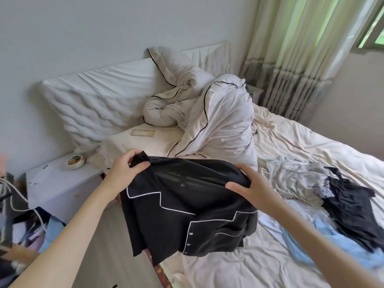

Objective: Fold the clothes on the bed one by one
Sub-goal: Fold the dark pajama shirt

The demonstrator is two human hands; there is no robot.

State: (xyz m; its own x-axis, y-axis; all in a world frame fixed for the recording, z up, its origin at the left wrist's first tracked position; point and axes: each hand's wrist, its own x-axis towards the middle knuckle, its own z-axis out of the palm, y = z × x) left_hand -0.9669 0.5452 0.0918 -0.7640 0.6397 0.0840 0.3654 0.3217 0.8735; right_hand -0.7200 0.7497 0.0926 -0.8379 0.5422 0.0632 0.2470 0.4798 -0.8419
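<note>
Head view shows me holding a black satin pyjama shirt with white piping (187, 210) up at the middle of the frame, over the near edge of the cream-sheeted bed (301, 142). My left hand (126, 169) pinches one shoulder, my right hand (247, 183) grips the other; the shirt's length hangs down toward me. Unfolded clothes (311, 183) lie at right, nearer my right hand.

Both bare forearms reach up from the bottom of the frame toward its centre. The left hand (124, 169), left of centre, has its fingers curled over and thumb pinched beneath. The right hand (249, 183), right of centre and slightly lower, shows its back, fingers curled forward and thumb pointing left, gripping.
</note>
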